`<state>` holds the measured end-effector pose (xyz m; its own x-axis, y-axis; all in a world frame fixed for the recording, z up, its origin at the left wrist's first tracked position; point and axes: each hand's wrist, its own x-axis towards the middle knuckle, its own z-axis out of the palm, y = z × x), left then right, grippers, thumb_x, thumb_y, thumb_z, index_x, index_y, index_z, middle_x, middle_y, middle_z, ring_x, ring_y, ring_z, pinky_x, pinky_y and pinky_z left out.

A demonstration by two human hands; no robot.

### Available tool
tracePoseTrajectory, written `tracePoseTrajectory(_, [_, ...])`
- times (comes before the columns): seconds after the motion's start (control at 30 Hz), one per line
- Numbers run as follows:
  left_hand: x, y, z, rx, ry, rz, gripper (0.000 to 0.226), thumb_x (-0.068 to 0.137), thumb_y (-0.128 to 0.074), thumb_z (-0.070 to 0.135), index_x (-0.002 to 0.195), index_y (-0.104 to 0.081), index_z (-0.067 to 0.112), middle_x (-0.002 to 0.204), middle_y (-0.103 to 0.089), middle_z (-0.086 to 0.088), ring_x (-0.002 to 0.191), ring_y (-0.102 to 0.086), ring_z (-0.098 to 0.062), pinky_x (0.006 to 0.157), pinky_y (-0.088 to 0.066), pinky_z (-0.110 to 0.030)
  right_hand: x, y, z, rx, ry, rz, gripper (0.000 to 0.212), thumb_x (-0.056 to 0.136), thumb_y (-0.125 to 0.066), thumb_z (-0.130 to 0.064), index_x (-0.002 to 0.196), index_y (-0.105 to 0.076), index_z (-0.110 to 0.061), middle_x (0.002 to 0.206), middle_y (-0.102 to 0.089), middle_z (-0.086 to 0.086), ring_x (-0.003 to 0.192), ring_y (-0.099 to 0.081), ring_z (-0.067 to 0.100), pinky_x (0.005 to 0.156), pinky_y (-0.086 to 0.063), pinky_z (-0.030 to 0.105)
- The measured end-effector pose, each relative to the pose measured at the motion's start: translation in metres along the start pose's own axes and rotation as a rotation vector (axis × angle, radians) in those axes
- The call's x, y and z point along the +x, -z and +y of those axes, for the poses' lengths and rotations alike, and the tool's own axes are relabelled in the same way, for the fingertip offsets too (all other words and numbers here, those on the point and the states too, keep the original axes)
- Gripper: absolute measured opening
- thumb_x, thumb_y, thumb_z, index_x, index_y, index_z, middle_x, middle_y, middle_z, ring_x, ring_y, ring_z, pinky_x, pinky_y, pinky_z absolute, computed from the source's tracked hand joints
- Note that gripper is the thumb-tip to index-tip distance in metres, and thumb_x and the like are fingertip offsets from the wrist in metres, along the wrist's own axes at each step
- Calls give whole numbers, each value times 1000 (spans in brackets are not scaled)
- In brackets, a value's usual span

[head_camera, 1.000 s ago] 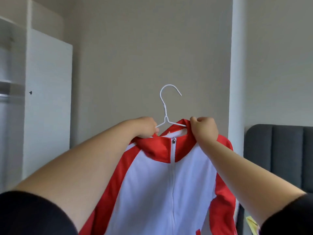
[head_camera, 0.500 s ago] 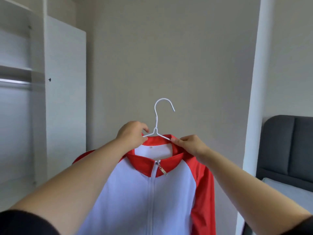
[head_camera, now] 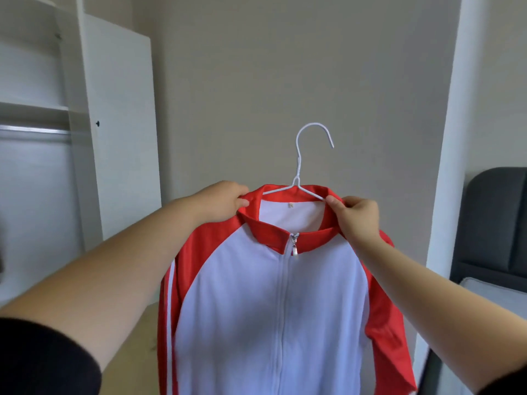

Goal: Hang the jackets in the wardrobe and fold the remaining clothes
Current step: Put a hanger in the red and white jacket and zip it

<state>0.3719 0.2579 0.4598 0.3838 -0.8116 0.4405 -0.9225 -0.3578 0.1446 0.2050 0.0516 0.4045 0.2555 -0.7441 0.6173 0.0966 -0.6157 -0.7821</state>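
Both hands (head_camera: 225,199) (head_camera: 356,216) pinched jacket (head_camera: 271,309) collar on hanger (head_camera: 302,172); hanging step; next likely hook onto wardrobe rail (head_camera: 34,129) at left

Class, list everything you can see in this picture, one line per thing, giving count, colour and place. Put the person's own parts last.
jacket: one, white with red collar and sleeves, zipped up, held up at centre on the hanger.
hanger: one, white wire, inside the jacket's collar, its hook free above.
wardrobe: one, white, at left, door open.
clothes rail: one, metallic, inside the wardrobe under a shelf.
headboard: one, dark grey, right edge.
mattress: one, pale, below the headboard.
left hand: one, grips the collar's left side.
right hand: one, pinches the collar's right side.
black cuffs: two, on the person's arms, bottom corners.
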Motion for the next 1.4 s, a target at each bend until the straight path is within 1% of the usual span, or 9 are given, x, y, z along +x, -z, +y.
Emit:
tracePoseTrajectory(0.13, [-11, -18, -4, 59, 34, 275, 28, 93, -55, 17, 67, -45, 14, 72, -59, -9, 78, -55, -34, 64, -39, -34, 5, 21, -4, -208, 62, -274, 38, 96, -54, -27, 66, -57, -3, 62, -45, 4, 61, -38, 16, 48, -30, 23])
tracePoseTrajectory(0.23, [-19, -32, -5, 141, 35, 432, 17, 94, -52, 21, 83, -53, 8, 84, -65, -16, 83, -59, -39, 67, -43, -38, 20, 32, -30, -61, 97, -240, 29, 98, -50, -21, 121, -54, -3, 98, -53, 7, 85, -50, 17, 58, -39, 19])
tracePoseTrajectory(0.3, [-21, -40, -1, 158, -6, 485, 18, 95, -52, 22, 86, -54, 7, 83, -65, -15, 81, -59, -40, 64, -39, -36, 25, 28, -54, 1, 224, -197, 55, 94, -56, -16, 143, -31, -12, 119, -45, 4, 97, -50, 15, 71, -38, 16])
tracePoseTrajectory(0.6, [-46, -66, -13, 216, -27, 384, 17, 96, -50, 23, 98, -55, 6, 91, -67, -14, 86, -60, -39, 64, -37, -37, 16, 8, -102, -1169, 807, -153, 26, 89, -41, 1, 113, -50, -5, 93, -65, 23, 82, -61, 41, 58, -33, 34])
tracePoseTrajectory(0.77, [-78, -65, -31, 205, -101, 504, 16, 90, -56, 19, 104, -58, 11, 87, -69, -6, 76, -62, -36, 57, -36, -32, -18, -13, -115, -960, 1127, -19, 32, 67, -57, 12, 96, -64, 1, 62, -60, 17, 44, -54, 34, 44, -25, 25])
tracePoseTrajectory(0.87, [-94, -81, -43, 283, -94, 310, 11, 94, -51, 24, 99, -55, 16, 92, -68, -5, 84, -63, -33, 59, -34, -31, -22, -43, -105, -1121, 992, -227, 37, 81, -47, 5, 115, -54, -6, 85, -66, 18, 74, -62, 39, 53, -30, 32])
tracePoseTrajectory(0.97, [-96, -96, -55, 204, 39, 173, 11, 92, -51, 28, 96, -57, 19, 94, -68, -3, 90, -61, -30, 62, -35, -30, -28, -76, -88, -1100, 968, -291, 34, 83, -44, 4, 115, -50, -7, 88, -66, 17, 76, -62, 37, 55, -30, 31])
tracePoseTrajectory(1.23, [-30, -103, -99, -651, 180, 235, 11, 92, -58, 17, 96, -69, 14, 91, -68, 2, 85, -61, -9, 76, -45, -20, -9, -195, -43, -594, 841, -153, 18, 94, -45, -8, 103, -60, -8, 83, -66, 16, 69, -58, 41, 55, -34, 35])
tracePoseTrajectory(1.4, [25, -120, -189, -642, 156, 42, 36, 97, -51, 18, 62, -44, 14, 56, -31, 11, 54, -30, -4, 52, -26, -17, 34, -297, -5, -326, 729, -180, 22, 95, -43, -11, 100, -64, -7, 83, -69, 16, 76, -61, 41, 66, -46, 45])
